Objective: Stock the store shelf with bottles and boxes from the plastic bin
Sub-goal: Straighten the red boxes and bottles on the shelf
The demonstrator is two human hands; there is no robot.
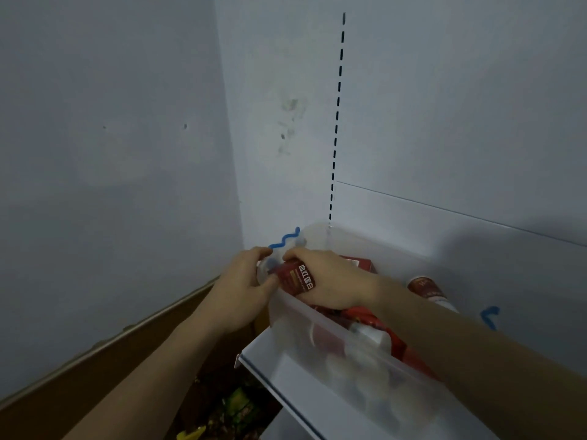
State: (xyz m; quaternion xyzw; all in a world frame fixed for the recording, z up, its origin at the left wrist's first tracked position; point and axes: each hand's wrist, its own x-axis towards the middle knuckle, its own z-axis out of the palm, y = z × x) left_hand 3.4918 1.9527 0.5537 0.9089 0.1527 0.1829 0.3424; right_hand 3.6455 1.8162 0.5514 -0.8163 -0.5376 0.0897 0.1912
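at the bin's far left corner, both hands are working a red box [295, 277] free.
right hand [330, 281] is wrapping its fingers round the box, lifting it over the rim of the plastic bin [317, 360]; left hand [244, 281] is pinching the box's end with thumb and fingers, steadying it. bin is sitting on the white shelf [263, 360] (more red packs and a bottle [428, 292] inside). best to be clearing the rim fully before swinging it out.
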